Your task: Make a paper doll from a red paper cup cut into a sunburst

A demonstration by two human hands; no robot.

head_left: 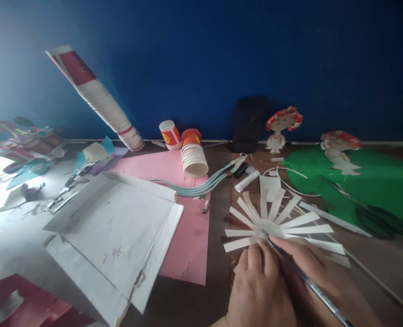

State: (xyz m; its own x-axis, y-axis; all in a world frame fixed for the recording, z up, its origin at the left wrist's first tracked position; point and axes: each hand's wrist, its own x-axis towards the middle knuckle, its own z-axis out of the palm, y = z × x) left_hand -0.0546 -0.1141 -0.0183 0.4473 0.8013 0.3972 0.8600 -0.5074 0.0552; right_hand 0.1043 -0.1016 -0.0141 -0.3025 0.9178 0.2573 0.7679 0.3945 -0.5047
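In front of me lies a white paper cup [265, 225] cut into strips that fan out flat around its round base. My left hand [261, 286] bears down on its near edge, fingers curled and pressed together. Closed around a dark, slim pen [307, 278] is my right hand [324, 277], and the pen's tip touches the base near the middle. A glue stick [247, 181] rests just beyond the strips. Black-handled scissors [375, 218] lie to the right on green paper [399, 184].
A long stack of paper cups [102, 106] leans on the blue wall. Smaller cups [194, 161] lie on pink paper [188, 254]. An opened white box [102, 231] fills the left front. Two paper figures [283, 129] and a dark phone-like slab [249, 125] stand behind. A cable [194, 187] crosses the middle.
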